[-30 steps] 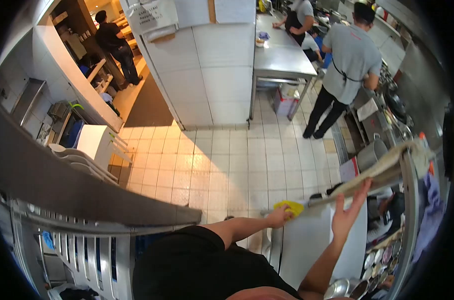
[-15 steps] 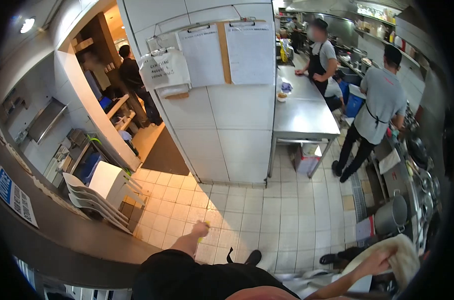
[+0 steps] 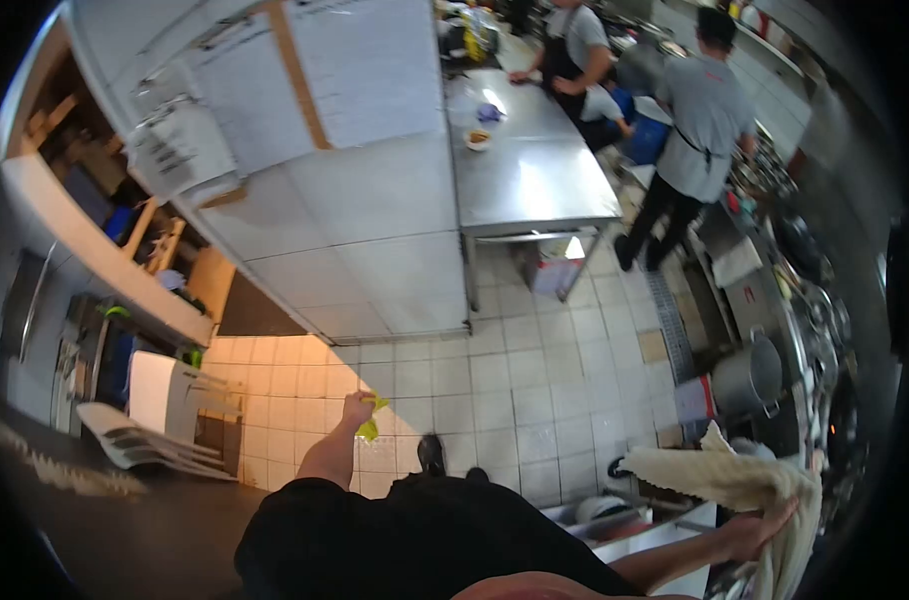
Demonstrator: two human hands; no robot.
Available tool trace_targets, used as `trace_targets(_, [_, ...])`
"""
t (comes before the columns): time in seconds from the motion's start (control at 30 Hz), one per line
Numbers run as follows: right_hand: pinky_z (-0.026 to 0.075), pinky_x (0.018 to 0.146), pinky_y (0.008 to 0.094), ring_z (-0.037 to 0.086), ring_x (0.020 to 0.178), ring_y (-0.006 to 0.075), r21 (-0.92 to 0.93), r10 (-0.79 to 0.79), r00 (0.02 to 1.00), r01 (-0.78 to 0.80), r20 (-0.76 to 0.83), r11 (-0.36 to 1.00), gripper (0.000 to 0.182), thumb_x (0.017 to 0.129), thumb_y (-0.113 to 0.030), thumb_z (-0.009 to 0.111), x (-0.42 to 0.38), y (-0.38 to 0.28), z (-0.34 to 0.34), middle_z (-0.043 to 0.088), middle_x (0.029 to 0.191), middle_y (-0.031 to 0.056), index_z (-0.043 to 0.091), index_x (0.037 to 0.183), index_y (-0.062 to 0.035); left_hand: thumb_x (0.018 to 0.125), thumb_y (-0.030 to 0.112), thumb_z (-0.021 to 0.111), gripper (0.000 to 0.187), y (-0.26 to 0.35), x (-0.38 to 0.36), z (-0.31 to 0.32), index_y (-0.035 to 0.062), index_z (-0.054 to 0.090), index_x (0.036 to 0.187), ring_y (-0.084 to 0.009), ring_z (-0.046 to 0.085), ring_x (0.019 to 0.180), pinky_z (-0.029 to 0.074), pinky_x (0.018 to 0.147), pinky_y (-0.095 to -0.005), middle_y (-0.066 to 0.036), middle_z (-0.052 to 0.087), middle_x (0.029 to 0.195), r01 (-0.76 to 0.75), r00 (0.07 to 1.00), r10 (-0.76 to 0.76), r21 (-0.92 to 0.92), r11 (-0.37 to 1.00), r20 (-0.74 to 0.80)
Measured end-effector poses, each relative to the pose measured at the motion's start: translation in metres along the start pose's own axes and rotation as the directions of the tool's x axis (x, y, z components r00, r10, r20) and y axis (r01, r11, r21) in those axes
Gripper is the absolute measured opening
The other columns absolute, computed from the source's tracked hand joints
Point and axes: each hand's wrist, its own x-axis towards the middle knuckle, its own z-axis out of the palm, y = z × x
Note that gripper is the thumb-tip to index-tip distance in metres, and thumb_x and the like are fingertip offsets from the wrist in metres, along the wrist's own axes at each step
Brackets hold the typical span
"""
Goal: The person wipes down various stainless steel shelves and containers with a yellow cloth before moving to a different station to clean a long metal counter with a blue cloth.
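My left hand (image 3: pixel 356 408) is stretched out over the tiled floor, its fingers closed on a small yellow-green cloth (image 3: pixel 369 430). Parts of that piece stick out beyond the fist; its exact kind is hard to make out. On the other side, my right hand (image 3: pixel 761 530) grips a cream towel (image 3: pixel 715 474). The towel drapes over the hand, one end spread to the left and another hanging down. Below the towel are a white surface and an open compartment with a bowl (image 3: pixel 603 508), partly covered by my arm.
A steel table (image 3: pixel 540 190) stands ahead, with a small bowl (image 3: pixel 478 140) on it. Two people (image 3: pixel 703 140) work beyond, another crouches. Stacked white chairs (image 3: pixel 155 440) stand left, beside a white tiled wall (image 3: pixel 365 240). A large pot (image 3: pixel 748 376) sits right.
My view has tilted down and turned right. The towel in my right hand has swung out to the left and spread. My left hand still holds the yellow-green cloth, now more visible.
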Motion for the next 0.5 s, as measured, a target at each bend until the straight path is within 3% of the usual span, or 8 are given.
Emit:
trace_targets(0.03, [0.055, 0.084, 0.0423, 0.065, 0.094, 0.0328, -0.046, 0.065, 0.998, -0.065, -0.013, 0.997, 0.035, 0.084, -0.01, 0.073, -0.002, -0.007, 0.005, 0.065, 0.113, 0.0233, 0.063, 0.113, 0.0068, 0.077, 0.019, 0.071, 0.029, 0.02, 0.018, 0.012, 0.0113, 0.075, 0.104, -0.0253, 0.07, 0.084, 0.056, 0.076, -0.0395, -0.017, 0.072, 0.091, -0.01, 0.998, 0.013, -0.04, 0.999, 0.065])
trace_targets(0.07, [0.056, 0.084, 0.0438, 0.065, 0.095, 0.0334, -0.07, 0.105, 0.989, -0.098, 0.101, 0.993, 0.046, 0.08, -0.017, 0.075, 0.001, -0.009, 0.004, 0.064, 0.115, 0.0234, 0.062, 0.116, 0.0076, 0.078, 0.019, 0.07, 0.029, 0.041, 0.036, 0.026, 0.011, 0.075, 0.106, -0.0248, 0.069, 0.084, 0.055, 0.076, -0.0391, -0.016, 0.072, 0.092, -0.015, 0.992, 0.025, -0.079, 0.997, 0.126])
trace_targets(0.13, [0.056, 0.085, 0.0456, 0.065, 0.097, 0.0346, -0.144, -0.049, 0.999, 0.048, -0.005, 0.988, 0.052, 0.08, -0.022, 0.074, -0.012, 0.001, 0.001, 0.063, 0.118, 0.0249, 0.06, 0.119, 0.0086, 0.079, 0.02, 0.07, 0.029, 0.072, 0.074, 0.059, 0.0106, 0.074, 0.107, -0.0246, 0.069, 0.082, 0.054, 0.075, -0.0381, -0.016, 0.071, 0.09, -0.148, 0.965, 0.174, -0.139, 0.979, 0.198])
trace_targets(0.2, [0.056, 0.088, 0.0465, 0.065, 0.101, 0.0353, -0.272, -0.144, 0.952, 0.068, -0.27, 0.96, 0.068, 0.079, -0.037, 0.076, -0.042, -0.005, 0.02, 0.062, 0.121, 0.026, 0.056, 0.126, 0.0076, 0.079, 0.02, 0.07, 0.03, 0.122, 0.099, 0.081, 0.01, 0.074, 0.107, -0.0254, 0.068, 0.082, 0.054, 0.074, -0.0379, -0.016, 0.071, 0.089, -0.28, 0.912, 0.3, -0.108, 0.954, 0.281])
trace_targets(0.27, [0.054, 0.084, 0.044, 0.063, 0.097, 0.032, -0.328, -0.166, 0.956, 0.081, -0.241, 0.941, 0.062, 0.081, -0.036, 0.076, -0.042, 0.004, 0.011, 0.062, 0.116, 0.0223, 0.058, 0.123, 0.0062, 0.081, 0.02, 0.069, 0.028, 0.155, 0.124, 0.113, 0.0115, 0.073, 0.108, -0.0225, 0.067, 0.078, 0.054, 0.071, -0.0366, -0.013, 0.07, 0.088, -0.282, 0.873, 0.311, -0.132, 0.95, 0.375])
trace_targets(0.33, [0.053, 0.08, 0.0416, 0.062, 0.093, 0.0286, -0.38, -0.113, 0.984, 0.053, -0.139, 0.924, 0.056, 0.083, -0.036, 0.076, -0.033, 0.013, -0.013, 0.062, 0.11, 0.0186, 0.06, 0.119, 0.0047, 0.084, 0.019, 0.067, 0.027, 0.192, 0.143, 0.13, 0.0129, 0.072, 0.11, -0.0201, 0.066, 0.077, 0.053, 0.069, -0.0361, -0.011, 0.069, 0.088, -0.179, 0.836, 0.197, -0.085, 0.98, 0.512])
trace_targets(0.43, [0.05, 0.074, 0.0379, 0.059, 0.086, 0.0236, -0.501, 0.021, 0.999, -0.044, -0.05, 0.864, 0.048, 0.086, -0.034, 0.075, -0.037, 0.029, -0.041, 0.061, 0.102, 0.0131, 0.062, 0.114, 0.0026, 0.087, 0.015, 0.063, 0.027, 0.239, 0.145, 0.178, 0.0121, 0.069, 0.114, -0.0168, 0.064, 0.077, 0.053, 0.066, -0.0353, -0.007, 0.067, 0.089, -0.228, 0.62, 0.176, -0.039, 0.973, 0.764])
trace_targets(0.5, [0.049, 0.07, 0.0354, 0.058, 0.082, 0.0203, -0.557, 0.073, 0.993, -0.115, -0.097, 0.822, 0.043, 0.088, -0.034, 0.074, -0.047, 0.032, -0.057, 0.061, 0.097, 0.0095, 0.064, 0.11, 0.0011, 0.088, 0.014, 0.061, 0.028, 0.266, 0.14, 0.217, 0.0082, 0.067, 0.114, -0.0193, 0.063, 0.077, 0.054, 0.068, -0.0354, -0.007, 0.066, 0.09, -0.289, 0.353, 0.185, -0.081, 0.954, 0.917])
